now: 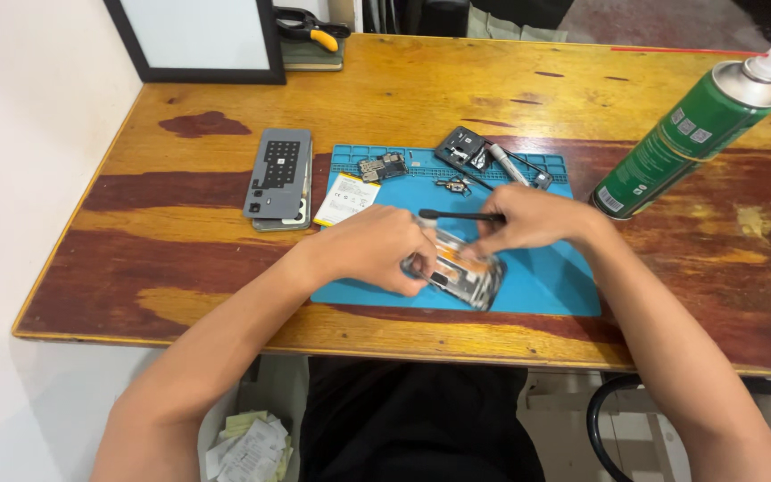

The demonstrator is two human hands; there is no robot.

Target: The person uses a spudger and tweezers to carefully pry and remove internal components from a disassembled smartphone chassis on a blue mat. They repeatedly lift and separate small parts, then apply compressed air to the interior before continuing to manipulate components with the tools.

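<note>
The left hand (369,248) is curled around the near left end of an opened phone (459,271), fingers closed on its edge and holding it tilted just above a blue work mat (546,287). The right hand (528,217) is pinched shut on a thin black tool (459,215), which lies level over the far end of the phone with its tip pointing left. Whether the tip touches the phone cannot be told.

The mat lies near the middle of a worn wooden table (403,98), orange varnish with dark red-brown patches where the finish has rubbed away. On the far part of the mat sit small circuit boards (382,166), a dark phone part (462,146) and a grey pen-shaped tool (509,164). A white and yellow battery (347,198) rests at the mat's far left corner. Just left of the mat a grey phone back cover (278,173) lies on the bare wood.

To the right, a green spray can (691,130) with a white cap stands on the table. At the far left a black-framed white board (198,40) leans at the table's edge, with yellow-handled pliers (314,31) beside it. A pale wall runs along the left. Below the near edge, crumpled papers (250,446) fill a bin.
</note>
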